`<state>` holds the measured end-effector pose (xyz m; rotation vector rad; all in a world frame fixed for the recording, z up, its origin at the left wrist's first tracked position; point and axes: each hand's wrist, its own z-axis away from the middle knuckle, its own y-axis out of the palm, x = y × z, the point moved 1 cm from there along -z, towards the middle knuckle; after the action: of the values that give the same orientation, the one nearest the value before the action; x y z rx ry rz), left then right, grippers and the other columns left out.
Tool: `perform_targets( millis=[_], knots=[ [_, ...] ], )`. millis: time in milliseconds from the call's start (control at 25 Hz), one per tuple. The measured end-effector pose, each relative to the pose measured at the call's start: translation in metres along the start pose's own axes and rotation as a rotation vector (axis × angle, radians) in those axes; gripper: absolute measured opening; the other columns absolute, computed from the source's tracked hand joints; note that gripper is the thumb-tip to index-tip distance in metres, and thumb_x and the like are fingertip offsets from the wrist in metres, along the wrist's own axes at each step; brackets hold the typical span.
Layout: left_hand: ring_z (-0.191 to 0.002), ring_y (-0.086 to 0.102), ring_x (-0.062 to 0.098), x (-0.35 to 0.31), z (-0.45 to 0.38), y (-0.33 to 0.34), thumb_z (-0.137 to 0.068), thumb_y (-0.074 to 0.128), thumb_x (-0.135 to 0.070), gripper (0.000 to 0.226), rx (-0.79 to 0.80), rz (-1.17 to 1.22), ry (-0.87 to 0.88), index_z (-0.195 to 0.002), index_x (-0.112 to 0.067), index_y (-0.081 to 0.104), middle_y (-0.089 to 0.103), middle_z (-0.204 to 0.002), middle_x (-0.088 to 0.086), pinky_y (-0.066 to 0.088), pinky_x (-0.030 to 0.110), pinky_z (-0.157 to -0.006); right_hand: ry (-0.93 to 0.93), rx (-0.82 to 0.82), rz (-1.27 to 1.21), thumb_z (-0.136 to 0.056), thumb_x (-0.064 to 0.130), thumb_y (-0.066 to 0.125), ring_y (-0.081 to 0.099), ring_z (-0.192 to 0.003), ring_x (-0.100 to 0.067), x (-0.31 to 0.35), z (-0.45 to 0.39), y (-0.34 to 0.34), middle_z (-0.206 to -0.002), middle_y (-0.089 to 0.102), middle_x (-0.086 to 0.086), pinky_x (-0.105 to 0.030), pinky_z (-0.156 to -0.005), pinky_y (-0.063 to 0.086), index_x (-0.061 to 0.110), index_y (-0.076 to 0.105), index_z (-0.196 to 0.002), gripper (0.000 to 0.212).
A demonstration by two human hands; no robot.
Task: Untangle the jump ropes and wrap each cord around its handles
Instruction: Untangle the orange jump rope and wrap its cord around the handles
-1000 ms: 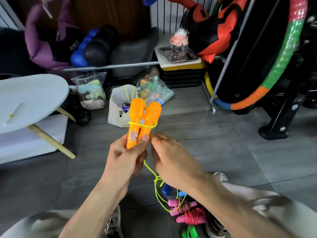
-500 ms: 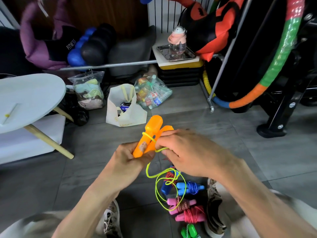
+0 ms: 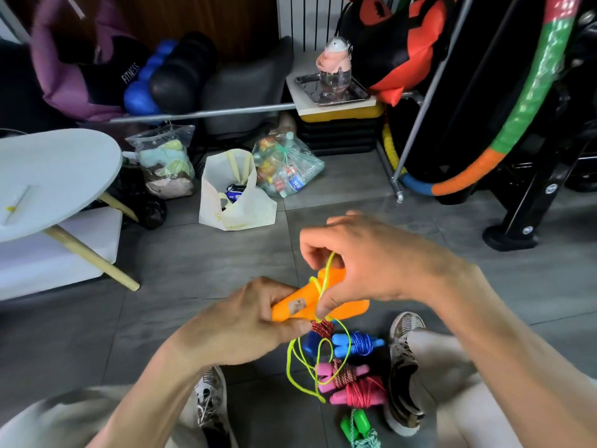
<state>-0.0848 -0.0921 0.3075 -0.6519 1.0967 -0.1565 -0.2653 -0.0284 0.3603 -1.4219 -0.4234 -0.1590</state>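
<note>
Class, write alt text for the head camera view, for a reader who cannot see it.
A person's left hand grips two orange jump-rope handles while the right hand pinches the yellow-green cord looped around them. Below, on the grey floor, lie already wrapped blue, pink and green ropes.

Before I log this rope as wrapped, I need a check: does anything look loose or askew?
Yes. The yellow-green cord hangs in slack loops below the orange handles, only a turn or two wound on. The right hand pinches it; the left hand holds the handles.

Grey tiled floor (image 3: 200, 266); wound jump ropes (image 3: 358, 344)
</note>
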Motion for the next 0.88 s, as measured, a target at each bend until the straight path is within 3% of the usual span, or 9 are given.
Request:
perform_targets(
  millis=[80,160,320,400,520,600,640,760,880],
  knots=[
    [-0.051,0.033,0.005,-0.006,0.002,0.004,-0.088,0.07,-0.03,0.029,0.097,-0.018,0.047,-0.064,-0.026,0.053,0.039,-0.054,-0.011,0.027,0.021,-0.05,-0.02,0.235,-0.428,-0.071,0.03,0.086,0.051,-0.069,-0.005,-0.007,0.0,-0.005,-0.08,0.061,0.007,-0.023,-0.066,0.042,0.028,0.061,-0.088,0.031],
    [-0.051,0.035,0.003,-0.014,0.004,0.008,-0.089,0.07,-0.025,0.033,0.174,0.035,0.118,-0.062,-0.032,0.051,0.041,-0.053,-0.013,0.028,0.022,-0.051,-0.073,0.378,-0.674,-0.082,0.012,0.077,0.053,-0.075,-0.01,-0.013,-0.002,-0.005,-0.085,0.061,-0.003,-0.03,-0.07,0.045,0.018,0.066,-0.099,0.021],
    [-0.052,0.031,0.008,-0.015,0.008,0.003,-0.086,0.07,-0.024,0.034,0.11,0.149,0.233,-0.062,-0.026,0.048,0.038,-0.055,-0.011,0.026,0.024,-0.05,-0.067,0.283,-1.123,-0.084,0.0,0.066,0.055,-0.064,-0.007,-0.02,-0.009,0.003,-0.075,0.059,0.001,-0.016,-0.06,0.045,0.01,0.059,-0.089,0.013],
    [-0.051,0.033,0.005,-0.015,0.009,-0.002,-0.085,0.07,-0.02,0.029,0.037,0.261,0.273,-0.062,-0.023,0.052,0.039,-0.055,-0.012,0.027,0.018,-0.05,-0.07,0.206,-1.301,-0.085,-0.002,0.061,0.057,-0.063,-0.006,-0.023,-0.012,0.01,-0.076,0.061,0.001,-0.016,-0.06,0.048,0.006,0.057,-0.09,0.01],
    [-0.048,0.032,0.003,-0.014,0.011,-0.006,-0.081,0.071,-0.02,0.021,-0.105,0.521,0.259,-0.063,-0.025,0.061,0.04,-0.054,-0.014,0.028,0.013,-0.046,-0.04,0.072,-1.395,-0.07,0.01,0.06,0.062,-0.069,-0.007,-0.025,-0.017,0.023,-0.079,0.066,-0.002,-0.019,-0.065,0.051,0.003,0.063,-0.09,0.022],
    [-0.045,0.027,0.008,-0.012,0.012,-0.008,-0.077,0.071,-0.028,0.019,-0.155,0.615,0.227,-0.065,-0.02,0.06,0.036,-0.053,-0.006,0.025,0.015,-0.041,0.005,-0.057,-1.294,-0.065,0.026,0.064,0.059,-0.065,0.0,-0.021,-0.017,0.029,-0.068,0.067,0.011,-0.017,-0.066,0.049,0.019,0.071,-0.073,0.013],
    [-0.045,0.026,0.009,-0.011,0.013,-0.01,-0.078,0.072,-0.03,0.022,-0.177,0.636,0.219,-0.067,-0.015,0.061,0.036,-0.053,-0.003,0.024,0.015,-0.041,0.04,-0.115,-1.192,-0.069,0.028,0.066,0.057,-0.063,0.001,-0.019,-0.017,0.031,-0.064,0.066,0.012,-0.017,-0.067,0.049,0.024,0.072,-0.067,0.008],
    [-0.043,0.025,0.012,-0.008,0.013,-0.015,-0.08,0.071,-0.029,0.019,-0.291,0.684,0.192,-0.07,-0.013,0.067,0.034,-0.053,0.003,0.021,0.017,-0.04,0.099,-0.148,-1.095,-0.094,0.018,0.053,0.05,-0.048,-0.008,-0.01,-0.018,0.035,-0.052,0.055,0.008,-0.022,-0.06,0.049,0.02,0.066,-0.069,0.028],
    [-0.04,0.024,0.011,-0.004,0.009,-0.02,-0.082,0.065,-0.027,0.024,-0.433,0.724,0.088,-0.06,-0.016,0.063,0.034,-0.053,0.009,0.02,0.016,-0.039,0.203,-0.088,-1.105,-0.103,0.026,0.045,0.041,-0.043,-0.003,0.0,-0.019,0.038,-0.05,0.044,0.014,-0.02,-0.048,0.038,0.025,0.067,-0.089,0.026]
  ],
)
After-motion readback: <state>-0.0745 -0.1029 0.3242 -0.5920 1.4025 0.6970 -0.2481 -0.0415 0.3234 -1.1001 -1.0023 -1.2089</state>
